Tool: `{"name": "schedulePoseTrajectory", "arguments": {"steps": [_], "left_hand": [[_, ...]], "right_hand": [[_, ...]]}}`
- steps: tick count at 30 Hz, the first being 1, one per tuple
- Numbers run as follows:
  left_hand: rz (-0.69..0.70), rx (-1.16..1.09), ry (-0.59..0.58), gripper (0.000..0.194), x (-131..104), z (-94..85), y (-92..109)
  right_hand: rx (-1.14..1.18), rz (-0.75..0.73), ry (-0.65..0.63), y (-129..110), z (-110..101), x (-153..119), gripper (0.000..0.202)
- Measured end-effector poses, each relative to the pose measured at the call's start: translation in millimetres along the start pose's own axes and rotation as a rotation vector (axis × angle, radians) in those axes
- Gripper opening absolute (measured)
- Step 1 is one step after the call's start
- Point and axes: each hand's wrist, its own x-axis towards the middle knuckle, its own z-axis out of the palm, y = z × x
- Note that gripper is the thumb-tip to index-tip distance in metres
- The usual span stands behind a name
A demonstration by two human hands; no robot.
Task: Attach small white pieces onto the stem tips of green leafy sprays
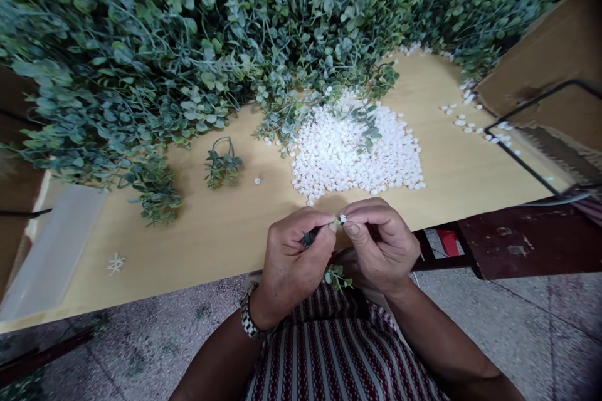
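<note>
My left hand (298, 260) pinches the stem end of a green artificial sprig (337, 277), whose leaves hang below the fingers over my lap. Between finger and thumb of my right hand (383, 244) is a small white plastic piece (343, 218). The two fingertips meet just past the table's front edge, and the white piece is against the tip of the sprig; whether it sits on the stem I cannot tell. Beyond my hands lies a heap of the same small white pieces (352, 153), with a few leafy stems on top.
Artificial greenery (211, 31) is piled along the table's back. Loose sprigs (223, 166), a white star-shaped bit (115, 264) and a translucent strip (56, 250) lie on the yellowish table (211, 244). At right stand a cardboard box (550, 50) and a black wire frame (510, 153) amid scattered white pieces.
</note>
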Motion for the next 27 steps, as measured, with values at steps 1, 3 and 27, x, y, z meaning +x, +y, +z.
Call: {"name": "schedulePoseTrajectory", "arguments": {"steps": [1, 3, 27], "left_hand": [[-0.002, 0.001, 0.002, 0.015, 0.0, 0.2, 0.2], [-0.001, 0.007, -0.002, 0.015, -0.2, 0.1, 0.4], [0.212, 0.14, 0.023, 0.013, -2.6, -0.4, -12.9]], "right_hand": [[-0.005, -0.007, 0.004, 0.3, 0.0, -0.4, 0.013], [-0.017, -0.037, 0.007, 0.8, 0.2, -1.0, 0.015], [-0.226, -0.235, 0.04, 6.6, 5.4, -9.1, 0.022]]}}
